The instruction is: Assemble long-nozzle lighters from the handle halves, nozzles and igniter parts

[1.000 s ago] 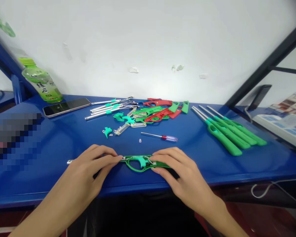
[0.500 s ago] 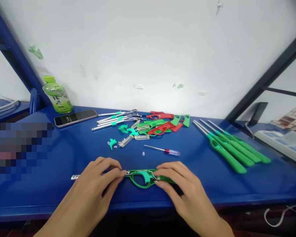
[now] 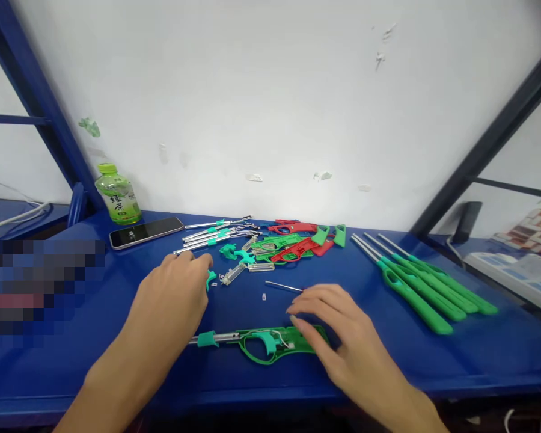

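An opened green lighter body with a teal trigger and a metal tube lies near the front edge of the blue table. My right hand rests over its right end, fingers spread and touching the green shell. My left hand has lifted off it and hovers further back, fingers curled, next to a small teal trigger piece. I cannot make out anything inside those fingers.
Behind lie a pile of red and green shells, metal tubes, a screwdriver, a phone and a green bottle. Three finished green lighters lie at the right.
My left hand let go of the lighter's tube end and moved back toward the small teal piece. The right hand stayed on the lighter. The view tilted upward.
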### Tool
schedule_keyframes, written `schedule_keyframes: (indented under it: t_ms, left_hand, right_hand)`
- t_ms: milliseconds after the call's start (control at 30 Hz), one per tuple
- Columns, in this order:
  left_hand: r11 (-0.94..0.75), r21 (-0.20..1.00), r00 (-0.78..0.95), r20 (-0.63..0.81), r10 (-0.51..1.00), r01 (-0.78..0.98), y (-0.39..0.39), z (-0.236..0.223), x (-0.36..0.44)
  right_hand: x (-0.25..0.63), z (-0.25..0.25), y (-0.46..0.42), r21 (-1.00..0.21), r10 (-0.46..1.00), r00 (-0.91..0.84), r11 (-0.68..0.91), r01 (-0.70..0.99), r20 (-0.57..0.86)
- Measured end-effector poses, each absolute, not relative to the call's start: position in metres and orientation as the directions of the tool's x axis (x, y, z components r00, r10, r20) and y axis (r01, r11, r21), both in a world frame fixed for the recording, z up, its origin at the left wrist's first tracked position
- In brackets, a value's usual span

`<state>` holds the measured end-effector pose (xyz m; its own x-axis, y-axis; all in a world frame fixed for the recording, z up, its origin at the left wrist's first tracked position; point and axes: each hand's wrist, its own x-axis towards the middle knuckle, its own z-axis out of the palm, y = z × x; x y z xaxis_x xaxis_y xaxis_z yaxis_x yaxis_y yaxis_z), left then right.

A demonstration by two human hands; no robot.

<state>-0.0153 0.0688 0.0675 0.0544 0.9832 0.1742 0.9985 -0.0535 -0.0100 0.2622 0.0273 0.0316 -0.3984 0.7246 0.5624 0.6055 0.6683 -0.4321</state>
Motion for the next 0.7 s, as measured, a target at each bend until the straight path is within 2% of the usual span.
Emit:
schedule_keyframes:
  t_ms: [133,233,333,533,700]
  left_hand:
    - [-0.05,0.084,0.036,0.164,0.986,0.995,0.081,0.061,-0.023]
    - [-0.084,0.152,0.056,0.178,0.982,0.985,0.087,0.047,-0.037]
    - [-0.157,0.218,0.112,0.204,0.973,0.963,0.09,0.038,-0.047]
    - [-0.272,0.276,0.2,0.262,0.944,0.922,0.092,0.037,-0.044]
    - [-0.292,0.26,0.222,0.269,0.937,0.92,0.094,0.033,-0.04]
  right_hand:
    - [0.263,0.055,0.067,-0.247,0.666,-0.57,0.727,0.641,0.481]
    - [0.255,0.064,0.102,-0.07,0.648,-0.677,0.738,0.671,0.35]
    - [0.242,0.062,0.13,-0.009,0.63,-0.718,0.753,0.658,0.295]
    - [0.223,0.045,0.153,-0.002,0.604,-0.747,0.778,0.629,0.278]
    - [0.228,0.047,0.152,-0.15,0.625,-0.704,0.774,0.615,0.339]
